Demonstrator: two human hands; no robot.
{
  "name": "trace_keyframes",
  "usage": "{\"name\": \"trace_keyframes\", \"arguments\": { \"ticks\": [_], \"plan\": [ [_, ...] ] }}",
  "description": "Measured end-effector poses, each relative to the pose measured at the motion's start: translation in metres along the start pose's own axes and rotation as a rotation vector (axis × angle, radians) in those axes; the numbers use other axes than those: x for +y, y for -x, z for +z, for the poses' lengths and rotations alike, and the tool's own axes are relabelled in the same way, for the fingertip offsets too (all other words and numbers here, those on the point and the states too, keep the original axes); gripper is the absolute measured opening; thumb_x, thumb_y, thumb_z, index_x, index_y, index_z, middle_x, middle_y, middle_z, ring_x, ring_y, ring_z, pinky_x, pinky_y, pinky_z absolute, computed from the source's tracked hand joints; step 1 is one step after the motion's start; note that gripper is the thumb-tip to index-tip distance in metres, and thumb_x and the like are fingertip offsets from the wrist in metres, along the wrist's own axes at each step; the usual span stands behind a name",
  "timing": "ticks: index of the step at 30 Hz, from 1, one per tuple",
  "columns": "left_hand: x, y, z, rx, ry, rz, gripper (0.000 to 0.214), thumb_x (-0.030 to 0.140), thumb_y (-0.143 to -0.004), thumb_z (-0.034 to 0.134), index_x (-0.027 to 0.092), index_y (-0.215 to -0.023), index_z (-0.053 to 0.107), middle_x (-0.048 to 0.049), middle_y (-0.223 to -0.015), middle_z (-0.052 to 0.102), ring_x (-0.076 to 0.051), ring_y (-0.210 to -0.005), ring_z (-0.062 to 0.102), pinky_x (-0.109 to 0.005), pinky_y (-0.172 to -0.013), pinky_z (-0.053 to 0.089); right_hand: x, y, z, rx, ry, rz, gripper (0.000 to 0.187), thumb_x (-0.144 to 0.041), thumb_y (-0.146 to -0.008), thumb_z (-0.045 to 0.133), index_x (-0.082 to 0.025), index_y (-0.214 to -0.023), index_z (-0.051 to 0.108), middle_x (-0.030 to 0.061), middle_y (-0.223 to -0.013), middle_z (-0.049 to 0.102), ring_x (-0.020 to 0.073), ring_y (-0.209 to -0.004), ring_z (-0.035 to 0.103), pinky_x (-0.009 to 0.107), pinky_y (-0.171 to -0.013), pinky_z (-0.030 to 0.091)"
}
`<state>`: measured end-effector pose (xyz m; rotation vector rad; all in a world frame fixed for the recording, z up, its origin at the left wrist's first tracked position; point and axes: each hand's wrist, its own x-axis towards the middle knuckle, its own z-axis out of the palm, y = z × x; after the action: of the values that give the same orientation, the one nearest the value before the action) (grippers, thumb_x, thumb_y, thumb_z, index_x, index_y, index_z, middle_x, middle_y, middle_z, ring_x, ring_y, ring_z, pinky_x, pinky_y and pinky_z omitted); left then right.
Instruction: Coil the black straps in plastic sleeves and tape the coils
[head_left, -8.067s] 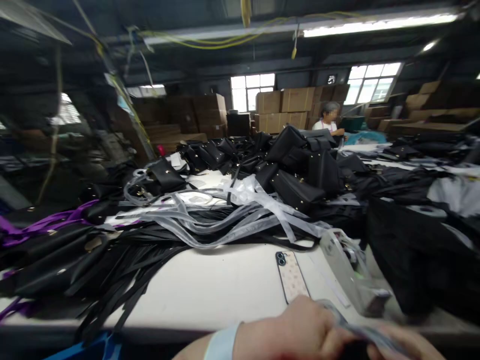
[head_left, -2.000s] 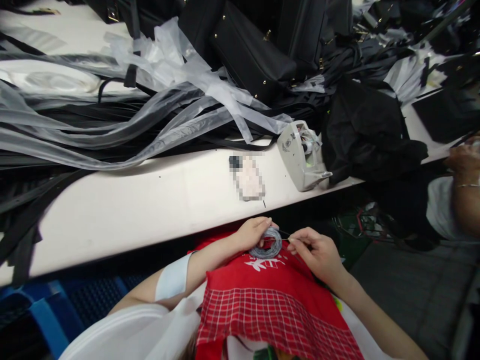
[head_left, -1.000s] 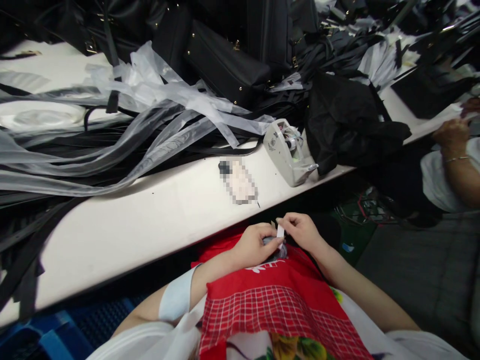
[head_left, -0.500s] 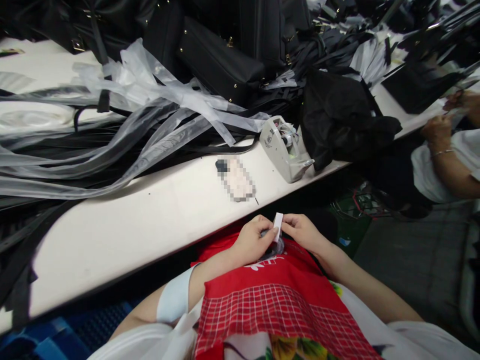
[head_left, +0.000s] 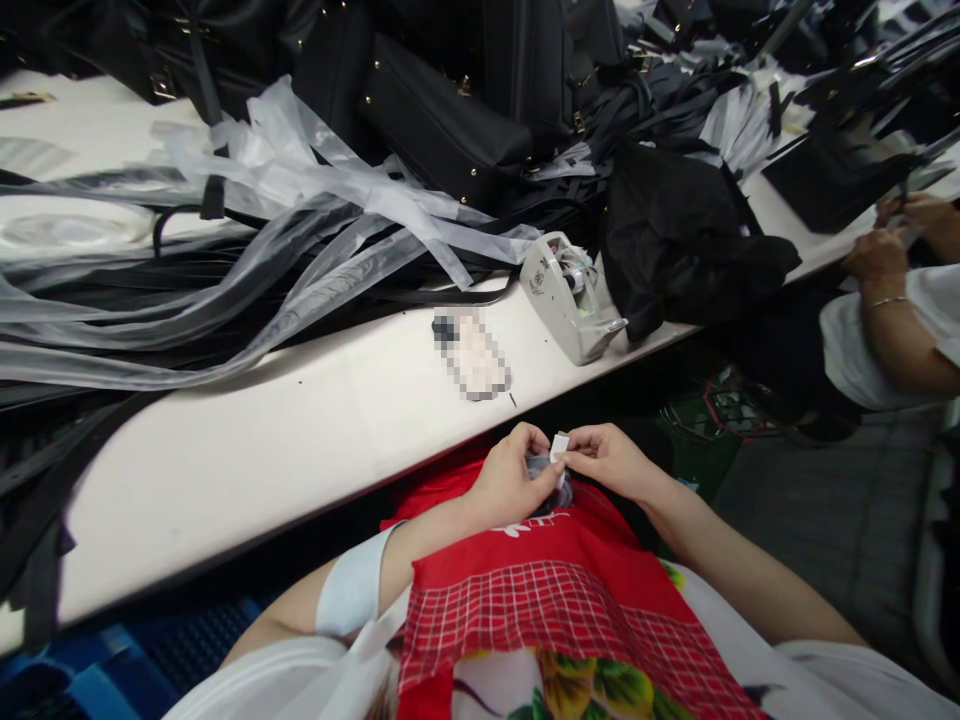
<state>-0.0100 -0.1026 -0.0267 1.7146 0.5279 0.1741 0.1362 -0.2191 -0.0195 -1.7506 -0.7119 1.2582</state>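
Note:
Over my lap, my left hand is closed in a pinch on the lower part of a small white strip, perhaps paper or a tag. From the other side, my right hand pinches the same strip between thumb and fingers. The strip stands nearly upright and its top edge looks darker. Beneath it, partly hidden by my fingers, lies a greyish see-through bundle that I cannot make out clearly. It rests on my red apron.
Ahead is a white table with a blurred-out phone-like object and a tape dispenser. Black straps and clear plastic strips lie left, black bags behind. A co-worker's hands are at right.
My right thumb and fingers have shifted onto the white strip, covering more of its middle. Less of the strip shows, and its top edge now looks darker. My left fingers have curled slightly.

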Motion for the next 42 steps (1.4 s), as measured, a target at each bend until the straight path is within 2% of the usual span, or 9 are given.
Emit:
{"name": "trace_keyframes", "arguments": {
  "ticks": [6, 8, 11, 16, 25, 30, 33, 38, 42],
  "plan": [
    [-0.001, 0.001, -0.005, -0.104, -0.043, -0.032, 0.026, 0.038, -0.077, 0.065, 0.018, -0.09, 0.056, -0.0036, -0.084, 0.064, -0.016, -0.072, 0.058, -0.028, -0.065, 0.043, -0.008, 0.003, -0.001, -0.06, 0.127, -0.081, 0.019, -0.034, -0.081, 0.066, -0.015, -0.079, 0.07, 0.0027, -0.071, 0.07, 0.0153, -0.063, 0.064, 0.025, -0.058, 0.05],
    [-0.002, -0.002, -0.01, -0.239, 0.03, -0.138, 0.029, 0.041, -0.076, 0.065, 0.017, -0.091, 0.058, -0.0029, -0.077, 0.065, -0.015, -0.064, 0.056, -0.027, -0.059, 0.041, -0.014, 0.007, -0.002, -0.07, 0.291, -0.202, 0.016, -0.028, -0.086, 0.06, -0.017, -0.087, 0.072, 0.0045, -0.08, 0.073, 0.017, -0.072, 0.067, 0.027, -0.064, 0.054],
    [-0.004, -0.008, -0.02, -0.393, 0.356, -0.288, 0.037, 0.039, -0.07, 0.07, 0.014, -0.095, 0.06, -0.0018, -0.072, 0.064, -0.01, -0.056, 0.052, -0.023, -0.053, 0.039, -0.02, 0.014, -0.005, -0.097, 0.589, -0.499, 0.026, -0.018, -0.091, 0.05, -0.022, -0.107, 0.07, 0.0066, -0.102, 0.072, 0.019, -0.093, 0.067, 0.033, -0.082, 0.055],
    [0.0, -0.019, -0.029, -0.316, 0.763, -0.371, 0.049, 0.043, -0.068, 0.074, 0.013, -0.103, 0.06, -0.0008, -0.074, 0.062, -0.007, -0.054, 0.05, -0.02, -0.05, 0.036, -0.018, 0.022, -0.007, 0.013, 0.809, -0.709, 0.047, -0.009, -0.09, 0.044, -0.026, -0.132, 0.056, 0.0093, -0.125, 0.063, 0.0235, -0.119, 0.055, 0.046, -0.098, 0.051],
    [-0.001, -0.033, -0.022, -0.225, 0.688, -0.213, 0.052, 0.049, -0.07, 0.077, 0.014, -0.101, 0.053, 0.0085, -0.054, 0.047, -0.006, -0.045, 0.039, -0.02, -0.047, 0.031, -0.015, 0.012, 0.003, 0.373, 0.588, -0.667, 0.033, -0.014, -0.09, 0.05, -0.029, -0.115, 0.064, 0.0086, -0.117, 0.065, 0.0252, -0.114, 0.058, 0.046, -0.095, 0.053],
    [-0.007, -0.039, -0.026, -0.23, 0.675, -0.151, 0.053, 0.052, -0.071, 0.076, 0.016, -0.104, 0.055, 0.0083, -0.056, 0.044, -0.005, -0.045, 0.035, -0.02, -0.047, 0.028, -0.025, 0.009, 0.01, 0.295, 0.541, -0.747, 0.038, -0.014, -0.092, 0.047, -0.032, -0.122, 0.061, 0.0065, -0.116, 0.065, 0.0232, -0.115, 0.057, 0.043, -0.096, 0.052],
    [-0.014, -0.038, -0.028, -0.222, 0.636, -0.154, 0.057, 0.055, -0.069, 0.076, 0.018, -0.106, 0.054, 0.0078, -0.058, 0.045, -0.005, -0.045, 0.035, -0.02, -0.047, 0.026, -0.041, -0.002, -0.01, 0.269, 0.628, -0.755, 0.033, -0.016, -0.09, 0.051, -0.029, -0.117, 0.064, 0.0067, -0.113, 0.067, 0.0222, -0.108, 0.06, 0.041, -0.095, 0.052],
    [-0.012, -0.03, -0.026, -0.177, 0.602, -0.14, 0.061, 0.058, -0.07, 0.074, 0.017, -0.11, 0.052, 0.004, -0.063, 0.054, -0.006, -0.047, 0.038, -0.02, -0.047, 0.024, -0.06, -0.058, -0.09, 0.646, 0.585, -0.584, 0.024, -0.03, -0.085, 0.058, -0.02, -0.103, 0.07, 0.0115, -0.109, 0.067, 0.0276, -0.107, 0.059, 0.046, -0.099, 0.044],
    [-0.013, -0.026, -0.023, -0.137, 0.638, -0.096, 0.061, 0.058, -0.069, 0.075, 0.016, -0.108, 0.053, 0.0013, -0.063, 0.058, -0.006, -0.048, 0.04, -0.019, -0.048, 0.026, -0.057, -0.1, -0.125, 0.506, 0.456, -0.43, 0.028, -0.038, -0.082, 0.056, -0.018, -0.078, 0.074, 0.0095, -0.087, 0.072, 0.0254, -0.087, 0.066, 0.04, -0.085, 0.051]
  ]
}}
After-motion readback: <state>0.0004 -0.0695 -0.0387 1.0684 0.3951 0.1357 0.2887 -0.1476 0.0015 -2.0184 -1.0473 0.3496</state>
